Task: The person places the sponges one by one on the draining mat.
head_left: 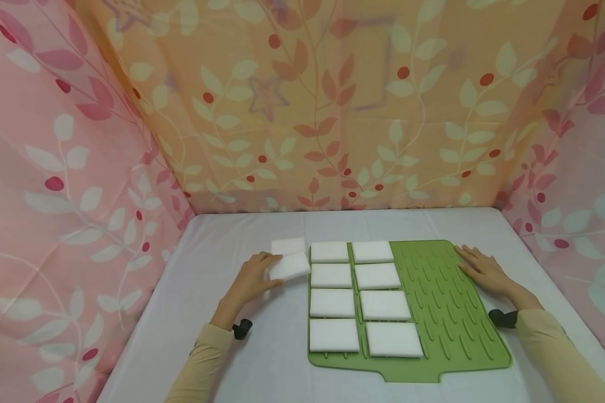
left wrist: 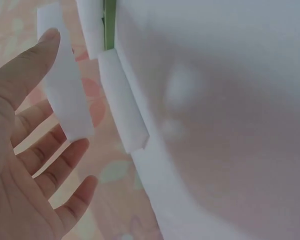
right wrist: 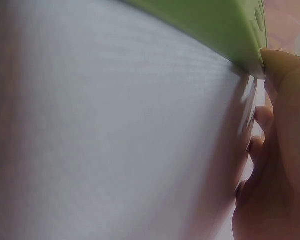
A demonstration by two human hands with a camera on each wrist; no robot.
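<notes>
In the head view my left hand (head_left: 252,281) pinches a white rectangular sponge (head_left: 291,265) by its left end, just off the left edge of a green ridged drying mat (head_left: 433,280). The left wrist view has the thumb on one face of the held sponge (left wrist: 69,95) and the fingers behind it. Behind it another white sponge (head_left: 288,244) lies left of the mat. Two columns of white sponges (head_left: 333,303) cover the mat's left and middle parts. My right hand (head_left: 485,275) rests at the mat's right edge, fingers extended; its thumb touches the rim (right wrist: 252,67).
A white cloth covers the table (head_left: 181,313). Patterned curtains (head_left: 302,140) stand behind it and on both sides. The mat has a short tab (head_left: 412,376) at its near edge. A small black device (head_left: 242,329) sits at each wrist.
</notes>
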